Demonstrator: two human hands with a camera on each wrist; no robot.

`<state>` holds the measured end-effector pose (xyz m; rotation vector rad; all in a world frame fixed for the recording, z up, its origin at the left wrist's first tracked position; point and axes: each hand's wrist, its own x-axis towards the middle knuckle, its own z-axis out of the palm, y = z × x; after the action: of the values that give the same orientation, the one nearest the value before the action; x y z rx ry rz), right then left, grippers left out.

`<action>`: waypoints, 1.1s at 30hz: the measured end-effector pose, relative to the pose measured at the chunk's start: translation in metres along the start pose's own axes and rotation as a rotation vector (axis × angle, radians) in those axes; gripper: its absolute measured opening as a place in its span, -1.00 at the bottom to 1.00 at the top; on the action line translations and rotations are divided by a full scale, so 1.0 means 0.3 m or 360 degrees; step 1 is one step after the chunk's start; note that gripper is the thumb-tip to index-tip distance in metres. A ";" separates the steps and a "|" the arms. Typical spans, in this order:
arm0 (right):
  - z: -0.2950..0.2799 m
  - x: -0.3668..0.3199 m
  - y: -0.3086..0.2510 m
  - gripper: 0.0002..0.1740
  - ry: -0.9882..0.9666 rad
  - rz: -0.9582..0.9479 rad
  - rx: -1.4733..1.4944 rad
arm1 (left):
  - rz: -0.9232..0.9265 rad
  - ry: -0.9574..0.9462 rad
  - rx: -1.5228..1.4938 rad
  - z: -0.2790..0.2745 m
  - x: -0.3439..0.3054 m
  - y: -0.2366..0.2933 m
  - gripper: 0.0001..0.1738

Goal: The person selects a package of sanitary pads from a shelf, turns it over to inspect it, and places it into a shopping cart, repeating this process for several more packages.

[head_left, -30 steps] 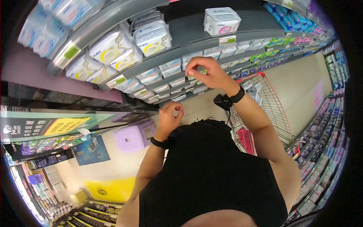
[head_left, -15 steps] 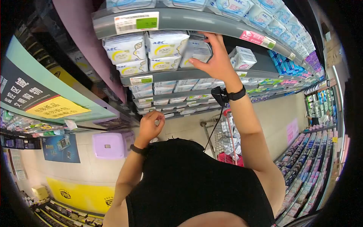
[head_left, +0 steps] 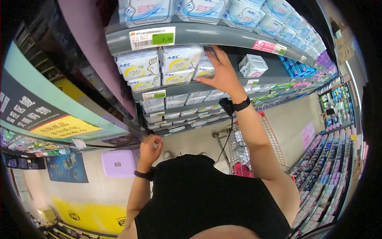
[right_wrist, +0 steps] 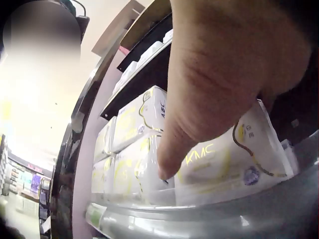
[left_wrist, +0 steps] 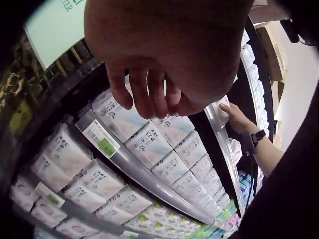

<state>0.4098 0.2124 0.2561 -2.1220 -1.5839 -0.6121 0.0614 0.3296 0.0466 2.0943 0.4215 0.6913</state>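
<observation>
In the head view my right hand (head_left: 226, 76) reaches onto the middle shelf (head_left: 191, 88) and grips a white pack (head_left: 205, 68) with yellow print, fingers over its upper part and thumb near its lower front. The right wrist view has the thumb of my right hand (right_wrist: 214, 74) across the front of the KMS pack (right_wrist: 219, 172); the other fingers are hidden. My left hand (head_left: 149, 150), empty and loosely curled, hangs below the shelves at the left. Its fingers bend in front of packs (left_wrist: 149, 144) in the left wrist view, without a visible hold.
Stacked white packs (head_left: 137, 65) stand left of my right hand, and a single pack (head_left: 253, 65) stands to its right. The shelf above has an overhanging edge (head_left: 215, 36). A wire cart (head_left: 268, 137) is below my right arm; a purple stool (head_left: 118, 163) stands at the lower left.
Over the last second my right hand has risen to the middle shelf and closed round a pack. The view has turned toward the shelves, and my left hand stays empty below.
</observation>
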 end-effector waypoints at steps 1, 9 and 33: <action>0.006 -0.011 0.005 0.02 -0.0008 0.0019 -0.0021 | 0.0023 -0.0026 -0.0026 0.012 0.004 0.005 -0.93; -0.023 -0.107 -0.012 -0.21 0.0078 0.0033 0.0088 | 0.0174 -0.0325 -0.0029 0.123 0.077 0.061 -0.90; -0.049 -0.135 -0.020 -0.25 0.0104 0.0129 0.0222 | -0.0325 -0.0005 -0.2169 0.129 0.410 0.407 -0.15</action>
<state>0.3922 0.1742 0.2451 -2.0321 -1.4541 -0.5231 0.1874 0.3003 0.1683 0.7496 0.0722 0.5783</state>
